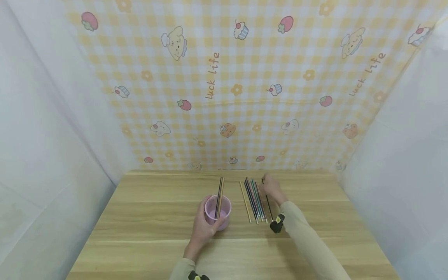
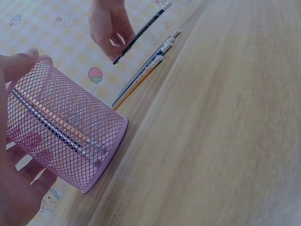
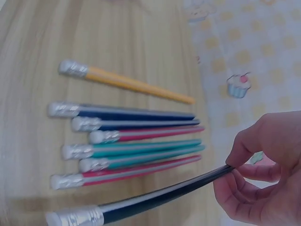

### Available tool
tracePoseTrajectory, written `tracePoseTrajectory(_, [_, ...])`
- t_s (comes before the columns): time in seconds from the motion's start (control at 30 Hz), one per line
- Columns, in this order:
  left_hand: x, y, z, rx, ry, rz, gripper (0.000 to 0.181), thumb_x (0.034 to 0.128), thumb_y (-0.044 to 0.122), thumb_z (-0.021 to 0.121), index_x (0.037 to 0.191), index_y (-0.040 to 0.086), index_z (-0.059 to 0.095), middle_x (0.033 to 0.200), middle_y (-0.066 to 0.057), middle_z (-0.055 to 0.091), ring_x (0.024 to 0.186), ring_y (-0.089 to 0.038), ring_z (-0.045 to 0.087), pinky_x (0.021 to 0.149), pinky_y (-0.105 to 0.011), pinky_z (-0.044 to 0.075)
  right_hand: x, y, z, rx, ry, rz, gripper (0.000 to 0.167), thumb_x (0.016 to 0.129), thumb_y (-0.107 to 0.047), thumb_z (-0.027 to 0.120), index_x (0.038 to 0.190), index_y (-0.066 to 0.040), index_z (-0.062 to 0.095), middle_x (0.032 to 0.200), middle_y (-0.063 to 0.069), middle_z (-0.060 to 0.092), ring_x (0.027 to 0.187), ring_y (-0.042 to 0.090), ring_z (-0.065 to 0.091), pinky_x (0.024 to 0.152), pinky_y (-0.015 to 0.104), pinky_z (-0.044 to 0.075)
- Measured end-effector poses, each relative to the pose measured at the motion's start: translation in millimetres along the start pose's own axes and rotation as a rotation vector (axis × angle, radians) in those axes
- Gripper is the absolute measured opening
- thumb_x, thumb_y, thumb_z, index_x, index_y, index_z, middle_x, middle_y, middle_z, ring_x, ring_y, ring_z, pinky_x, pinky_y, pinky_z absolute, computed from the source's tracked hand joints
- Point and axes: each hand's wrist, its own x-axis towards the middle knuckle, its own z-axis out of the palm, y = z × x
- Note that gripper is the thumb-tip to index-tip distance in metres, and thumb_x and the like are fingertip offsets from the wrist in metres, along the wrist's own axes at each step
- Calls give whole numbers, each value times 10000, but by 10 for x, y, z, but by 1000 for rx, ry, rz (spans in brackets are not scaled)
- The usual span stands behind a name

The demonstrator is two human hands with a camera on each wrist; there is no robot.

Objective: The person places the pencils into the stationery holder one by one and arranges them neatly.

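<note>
My left hand is wrapped round a pink mesh pencil cup, thumb at one side and fingers at the other. Inside the cup stand a few pencils, dark and yellow, leaning against the rim; their eraser ends show near the bottom through the mesh. My right hand pinches a black pencil by its end between thumb and fingers. The pencil's white eraser and silver ferrule point away from that hand. Beside it lies a row of blue, red and green pencils, with a yellow pencil a little apart.
The wooden table carries the cup and the pencils, which lie right of the cup. Behind it hangs a yellow checked cloth with cartoon prints. White sheets close off both sides.
</note>
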Motion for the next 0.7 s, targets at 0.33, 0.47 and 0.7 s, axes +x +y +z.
tracePoseTrajectory(0.33, [6,207,-3,-17,11,-12,884,750,71,860,1484,-66,388,1410,-323,514,1246,-523,541,1045,-691,451,-21,-256,-237,128,11,-35,434,865,-59,617,1247,108,496,885,175,646,680,218,586,564,278,490])
tracePoseTrajectory(0.47, [6,388,-52,-21,-7,-17,872,753,65,855,1467,-110,385,1398,-351,507,1239,-542,536,1046,-686,454,-41,-345,-313,119,42,-70,429,874,-83,621,1248,92,506,1006,251,689,807,297,674,652,342,577])
tracePoseTrajectory(0.7, [0,458,-77,-12,-5,-20,864,748,59,858,1462,-103,399,1392,-351,514,1229,-540,544,1039,-674,468,-104,-519,-395,109,87,-169,533,902,-83,621,1387,44,442,1200,263,663,899,331,695,686,359,578])
